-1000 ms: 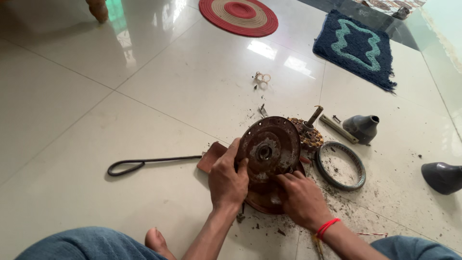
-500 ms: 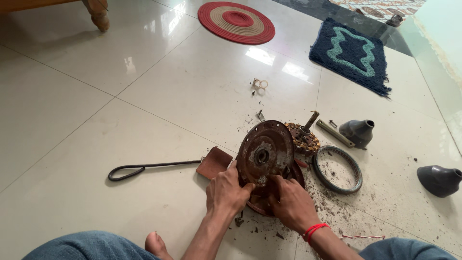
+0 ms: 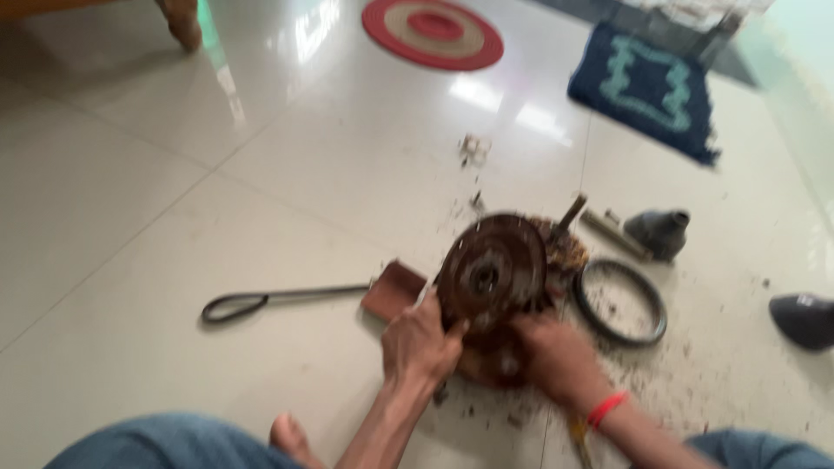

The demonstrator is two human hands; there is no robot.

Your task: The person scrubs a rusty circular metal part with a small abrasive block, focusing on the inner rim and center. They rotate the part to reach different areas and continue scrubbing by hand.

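Both hands (image 3: 423, 343) (image 3: 556, 354) gripping rusty disc (image 3: 492, 271) lower edge, ring (image 3: 620, 302) beside

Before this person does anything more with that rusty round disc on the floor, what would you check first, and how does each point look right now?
1. Both hands on the disc: left hand and right hand grip the lower edge of the rusty disc. Ok.
2. Disc steady: it stands tilted on edge, picture blurred. Cannot tell.
3. Bare foot close below the disc. Not ok.
4. Floor around the work: grit and rust flakes scattered. Not ok.
5. Black ring lies flat, apart from the disc. Ok.
6. Long looped tool within the left hand's reach. Ok.
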